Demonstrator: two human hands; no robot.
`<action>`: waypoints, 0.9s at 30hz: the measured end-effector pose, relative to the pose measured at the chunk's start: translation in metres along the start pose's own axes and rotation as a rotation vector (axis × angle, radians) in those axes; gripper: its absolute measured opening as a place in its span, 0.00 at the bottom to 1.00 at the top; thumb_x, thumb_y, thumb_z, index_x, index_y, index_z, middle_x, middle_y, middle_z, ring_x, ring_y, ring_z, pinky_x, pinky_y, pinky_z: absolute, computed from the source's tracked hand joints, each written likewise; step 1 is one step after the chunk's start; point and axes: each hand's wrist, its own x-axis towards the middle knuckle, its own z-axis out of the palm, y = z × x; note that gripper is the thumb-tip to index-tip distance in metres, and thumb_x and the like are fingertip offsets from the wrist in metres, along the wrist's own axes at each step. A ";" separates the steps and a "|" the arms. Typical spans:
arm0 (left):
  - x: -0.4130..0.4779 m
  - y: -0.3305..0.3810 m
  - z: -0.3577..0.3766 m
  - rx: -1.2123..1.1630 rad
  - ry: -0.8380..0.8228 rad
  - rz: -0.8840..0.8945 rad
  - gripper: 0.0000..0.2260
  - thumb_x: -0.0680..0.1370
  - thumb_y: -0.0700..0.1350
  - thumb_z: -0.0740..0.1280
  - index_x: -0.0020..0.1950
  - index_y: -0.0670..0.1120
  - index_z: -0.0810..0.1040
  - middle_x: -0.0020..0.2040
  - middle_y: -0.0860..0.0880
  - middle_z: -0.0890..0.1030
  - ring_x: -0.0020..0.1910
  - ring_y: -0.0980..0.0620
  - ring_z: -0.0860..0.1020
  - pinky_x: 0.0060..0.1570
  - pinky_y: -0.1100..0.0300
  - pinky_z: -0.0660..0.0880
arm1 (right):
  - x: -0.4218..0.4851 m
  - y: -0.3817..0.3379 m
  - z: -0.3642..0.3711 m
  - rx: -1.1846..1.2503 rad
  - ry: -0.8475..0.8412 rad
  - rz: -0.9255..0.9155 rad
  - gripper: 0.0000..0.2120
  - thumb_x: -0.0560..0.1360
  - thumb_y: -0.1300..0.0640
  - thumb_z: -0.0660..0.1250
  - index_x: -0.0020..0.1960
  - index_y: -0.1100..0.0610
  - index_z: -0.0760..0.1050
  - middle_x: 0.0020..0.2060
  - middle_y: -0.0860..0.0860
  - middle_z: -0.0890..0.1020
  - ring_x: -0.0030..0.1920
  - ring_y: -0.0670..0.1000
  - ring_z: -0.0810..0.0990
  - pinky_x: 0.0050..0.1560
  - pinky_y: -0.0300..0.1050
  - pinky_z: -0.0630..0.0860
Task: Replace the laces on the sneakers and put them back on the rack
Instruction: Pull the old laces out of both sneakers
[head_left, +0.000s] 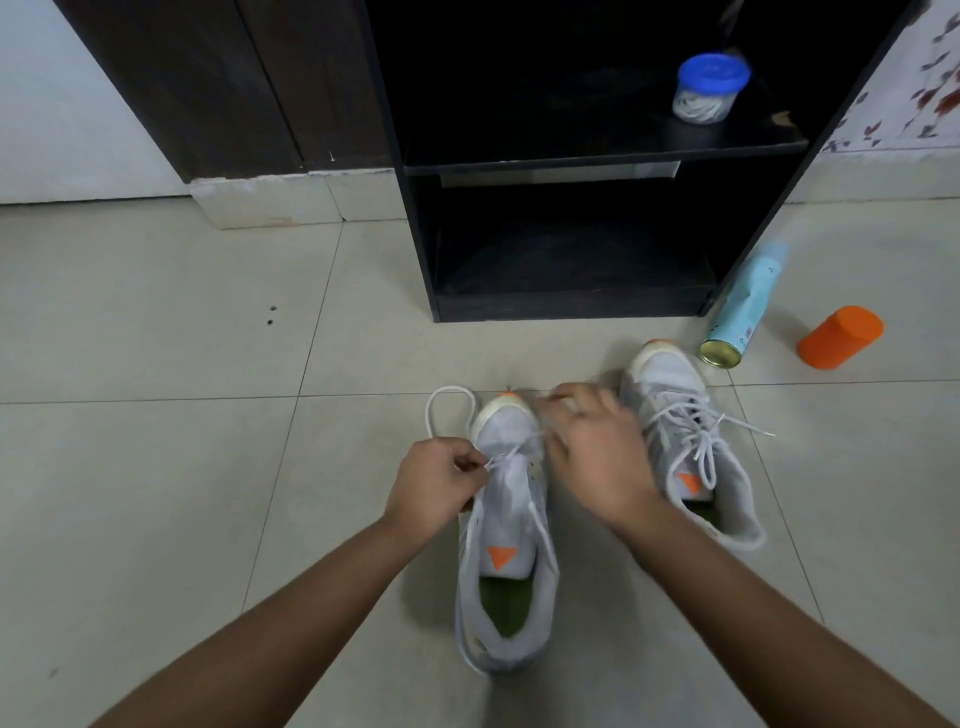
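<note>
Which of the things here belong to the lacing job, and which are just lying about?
For the job: near sneaker, its white lace, far sneaker, black rack, blue-lidded jar of what look like laces.
Lying about: spray can, orange container.

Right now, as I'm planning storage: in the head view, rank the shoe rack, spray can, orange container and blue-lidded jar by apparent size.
1. Black shoe rack.
2. Light blue spray can.
3-4. Orange container and blue-lidded jar look alike; the jar sits farther back, so I won't rank them.
</note>
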 end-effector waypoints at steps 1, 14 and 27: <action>0.000 0.000 0.000 -0.002 0.002 0.004 0.08 0.72 0.36 0.69 0.38 0.48 0.84 0.33 0.50 0.82 0.22 0.58 0.76 0.29 0.64 0.75 | -0.002 -0.014 0.005 0.026 -0.046 -0.076 0.14 0.70 0.54 0.68 0.55 0.52 0.81 0.53 0.52 0.80 0.54 0.58 0.77 0.52 0.51 0.73; -0.003 -0.006 -0.001 -0.100 0.012 -0.064 0.04 0.74 0.39 0.71 0.46 0.44 0.84 0.36 0.53 0.81 0.27 0.53 0.80 0.31 0.61 0.78 | 0.014 0.051 -0.011 -0.032 -0.063 0.416 0.10 0.75 0.57 0.61 0.53 0.59 0.78 0.50 0.57 0.79 0.54 0.60 0.75 0.44 0.48 0.73; -0.005 -0.005 -0.001 -0.141 0.013 -0.087 0.04 0.74 0.38 0.70 0.47 0.44 0.84 0.36 0.53 0.82 0.28 0.54 0.80 0.30 0.61 0.79 | 0.009 0.014 0.005 -0.045 -0.030 0.137 0.08 0.75 0.63 0.62 0.53 0.60 0.76 0.50 0.57 0.79 0.52 0.60 0.76 0.48 0.48 0.72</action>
